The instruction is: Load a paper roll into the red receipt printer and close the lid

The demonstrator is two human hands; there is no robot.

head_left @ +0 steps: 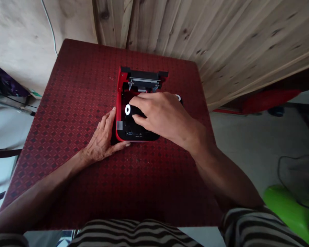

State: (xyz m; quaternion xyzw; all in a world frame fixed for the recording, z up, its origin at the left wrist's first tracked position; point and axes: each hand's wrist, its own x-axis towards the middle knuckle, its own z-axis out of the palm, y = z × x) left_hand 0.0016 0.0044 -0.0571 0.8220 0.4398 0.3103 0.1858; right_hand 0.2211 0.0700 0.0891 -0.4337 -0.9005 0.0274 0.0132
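A red and black printer [119,103] stands on the table with its lid [144,74] raised and its inside showing. My right hand [159,111] reaches over the opening, thumb and fingers closed around a black roll with a white core [128,109]. The roll's left end sticks out past my fingertips, and my hand hides its middle. On the table, my left hand [100,137] lies with fingers stretched along the printer's left side and thumb at its front edge. Right of the printer, a white ring with a dark rim [178,98] shows partly behind my right hand.
Red patterned covering spreads over the table [74,79]. A wooden plank wall [170,27] rises behind its far edge. A pale cable [51,31] hangs at the upper left. A green object [285,209] stands at the lower right, and a dark chair [5,154] at the left.
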